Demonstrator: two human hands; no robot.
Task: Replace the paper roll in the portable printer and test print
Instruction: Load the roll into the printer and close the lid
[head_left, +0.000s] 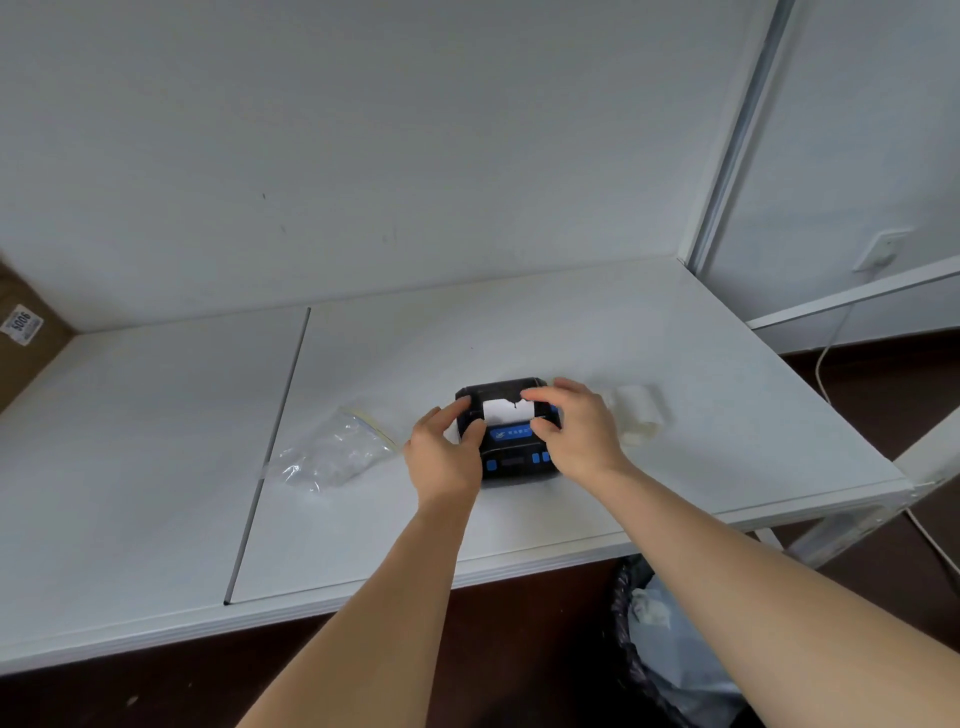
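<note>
A small black portable printer (511, 460) with blue buttons sits on the white table (519, 332), a short strip of white paper (503, 409) sticking out of its top slot. My left hand (445, 454) grips the printer's left side, thumb on the front panel. My right hand (576, 428) rests on its right side, with the fingertips on the paper's right edge and the thumb on the blue label strip. A white paper roll (638, 413) lies on the table just right of my right hand.
A clear zip bag (332, 454) lies on the table left of the printer. A cardboard box (23, 338) stands at the far left. Under the table's front edge stands a waste bin (670, 654) with a dark liner. A white cable (826, 358) hangs at the right.
</note>
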